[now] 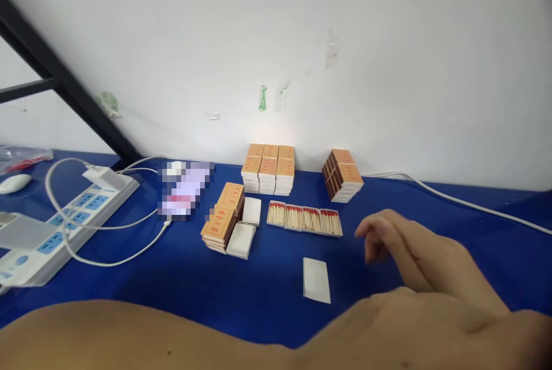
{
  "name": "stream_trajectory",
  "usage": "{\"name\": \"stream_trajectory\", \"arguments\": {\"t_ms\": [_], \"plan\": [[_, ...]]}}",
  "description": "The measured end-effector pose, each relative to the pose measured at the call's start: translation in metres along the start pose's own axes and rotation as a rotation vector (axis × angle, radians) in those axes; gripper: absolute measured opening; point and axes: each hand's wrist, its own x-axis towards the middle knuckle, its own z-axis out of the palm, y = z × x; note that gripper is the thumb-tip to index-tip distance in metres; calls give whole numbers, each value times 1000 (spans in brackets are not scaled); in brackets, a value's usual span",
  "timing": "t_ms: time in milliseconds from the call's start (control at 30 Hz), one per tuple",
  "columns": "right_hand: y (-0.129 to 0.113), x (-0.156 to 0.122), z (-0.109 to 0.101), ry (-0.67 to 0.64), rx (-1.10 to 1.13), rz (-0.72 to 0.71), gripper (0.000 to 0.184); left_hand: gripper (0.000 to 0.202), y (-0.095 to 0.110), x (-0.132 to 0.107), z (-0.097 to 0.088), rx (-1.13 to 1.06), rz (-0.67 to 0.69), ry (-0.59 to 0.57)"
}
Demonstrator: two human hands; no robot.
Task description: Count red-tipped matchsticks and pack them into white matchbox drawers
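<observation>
My right hand (414, 249) hovers over the right side of the blue table, fingers curled in, with nothing visible in them. My left forearm crosses the bottom of the view, and my left hand (401, 324) is in front of my right wrist; its fingers are hidden. Left of my hands lies a white matchbox tray (317, 281), plain side up. Behind it stands a row of open trays of red-tipped matches (304, 219). Orange matchbox sleeves (223, 215) are stacked further left, with white trays (241, 239) beside them.
Two blocks of stacked matchboxes, one in the middle (268, 168) and one at right (344, 174), stand by the white wall. At left are a power strip (73, 218) with cables, a pixelated phone (187, 189) and a black metal frame (77, 83). Another cable (457, 200) runs along the right.
</observation>
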Motion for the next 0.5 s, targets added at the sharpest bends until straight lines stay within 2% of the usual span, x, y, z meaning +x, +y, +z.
{"name": "stream_trajectory", "arguments": {"t_ms": [67,100,133,167,233,300,367,400,433,500], "plan": [[13,12,-10,34,90,79,50,27,-14,-6,-17,56,157,127],[19,16,-14,38,108,62,51,28,-20,-14,-27,115,172,211],[24,18,-17,58,100,53,53,26,-25,-23,-36,191,150,243],[28,19,-20,86,77,47,55,27,-30,-33,-43,251,150,246],[29,17,-21,140,13,20,58,23,-38,-54,-52,298,81,157],[27,14,-17,183,-22,-33,60,23,-45,-72,-53,357,57,103],[25,11,-13,207,-33,-106,60,27,-50,-84,-51,420,80,102],[25,9,-11,221,-48,-148,57,30,-53,-87,-51,446,144,176],[25,7,-9,228,-72,-180,52,30,-54,-90,-50,466,140,187],[28,4,-7,242,-134,-222,41,31,-57,-93,-52,474,95,98]]}}
